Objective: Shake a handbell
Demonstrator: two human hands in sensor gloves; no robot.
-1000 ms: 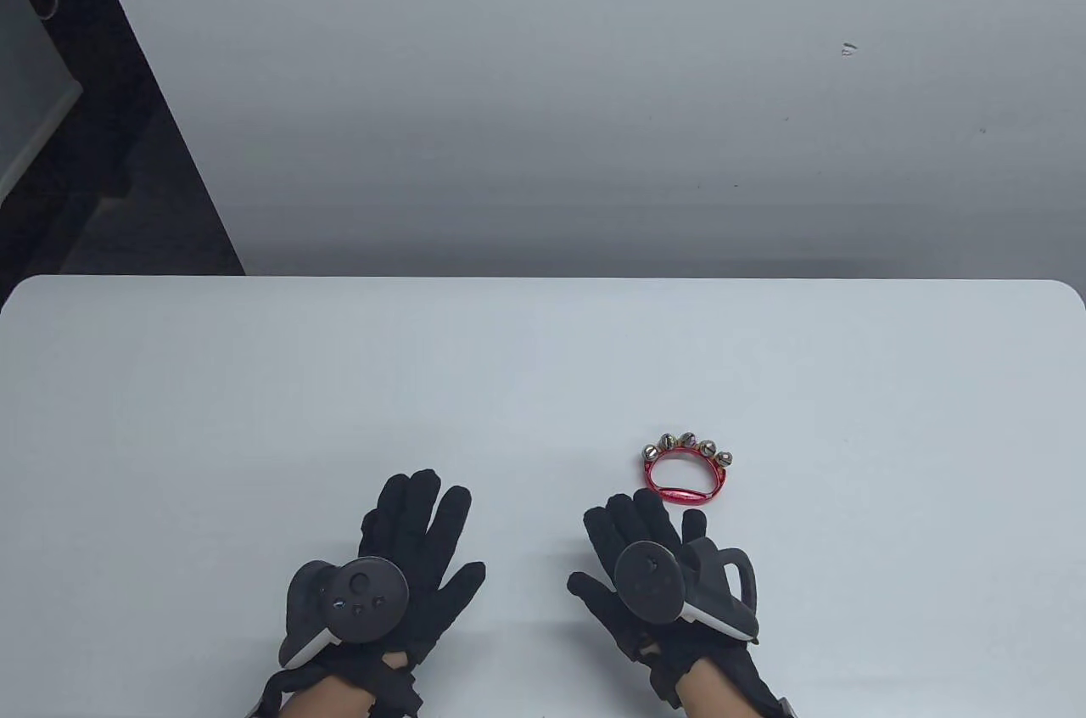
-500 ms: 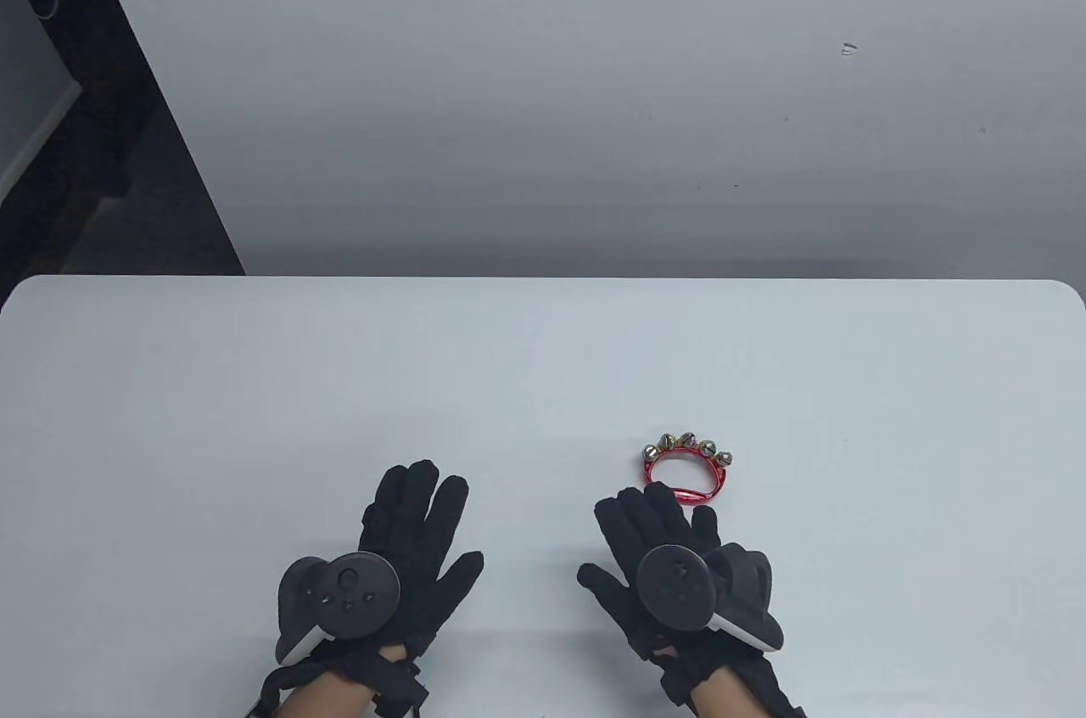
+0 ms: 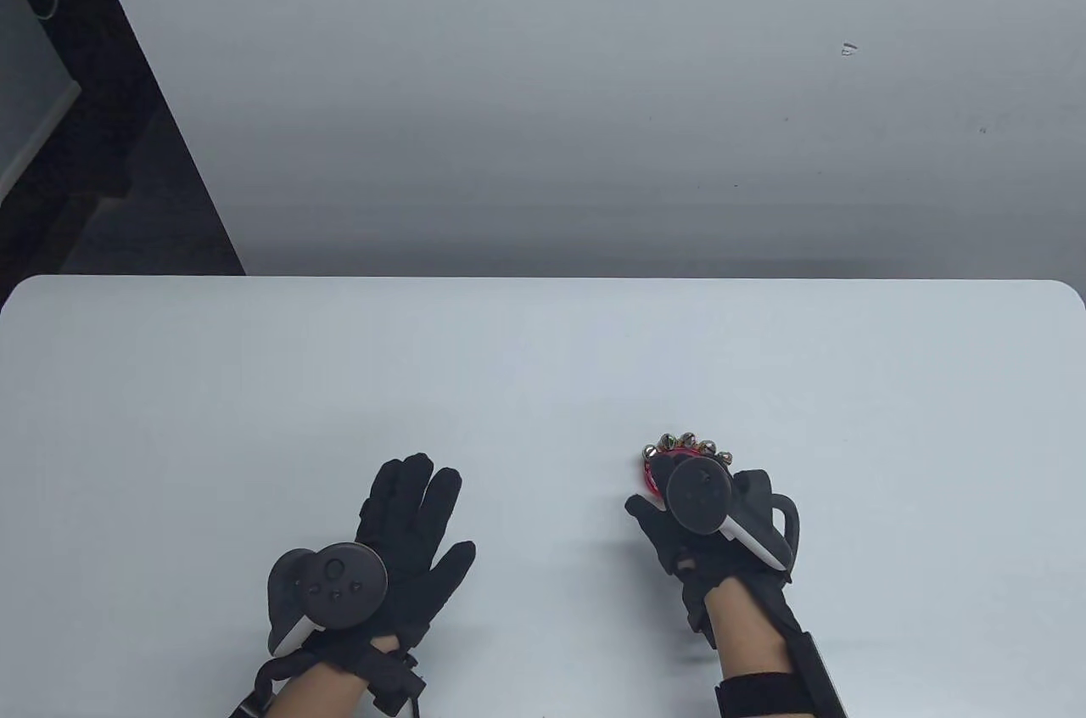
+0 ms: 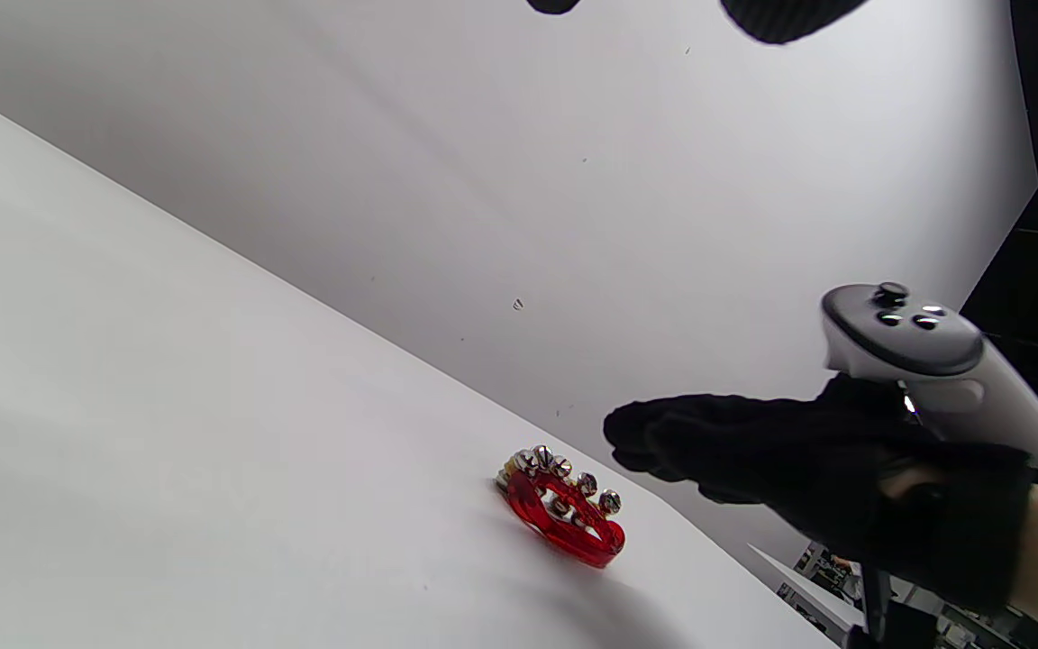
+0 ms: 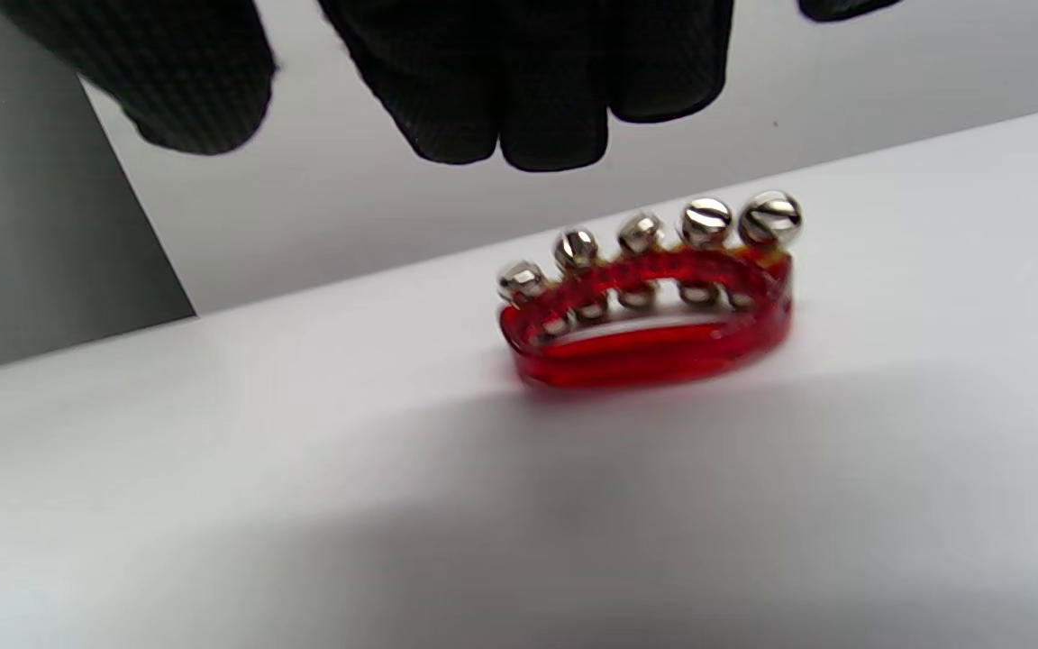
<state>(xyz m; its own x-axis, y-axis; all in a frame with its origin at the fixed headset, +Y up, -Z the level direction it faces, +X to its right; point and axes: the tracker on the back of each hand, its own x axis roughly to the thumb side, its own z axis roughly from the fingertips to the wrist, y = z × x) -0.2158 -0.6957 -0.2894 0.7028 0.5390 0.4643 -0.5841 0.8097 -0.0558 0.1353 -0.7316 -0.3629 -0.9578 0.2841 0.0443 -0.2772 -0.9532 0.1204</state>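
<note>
The handbell (image 3: 684,441) is a red plastic ring with several silver jingle bells along its far side. It lies flat on the white table (image 3: 254,378), right of centre. My right hand (image 3: 653,518) hovers over its near part and hides most of the red ring. In the left wrist view the right hand (image 4: 717,442) is above the handbell (image 4: 564,509) and apart from it. In the right wrist view the fingers (image 5: 528,90) hang spread above the handbell (image 5: 650,306) without touching it. My left hand (image 3: 411,514) lies flat on the table, fingers spread, holding nothing.
A plain grey wall (image 3: 551,115) rises behind the table's far edge. A dark gap (image 3: 102,158) shows at the far left.
My right hand has moved forward from behind the handbell to over it. My left hand has drifted slightly back and left. The handbell has not moved.
</note>
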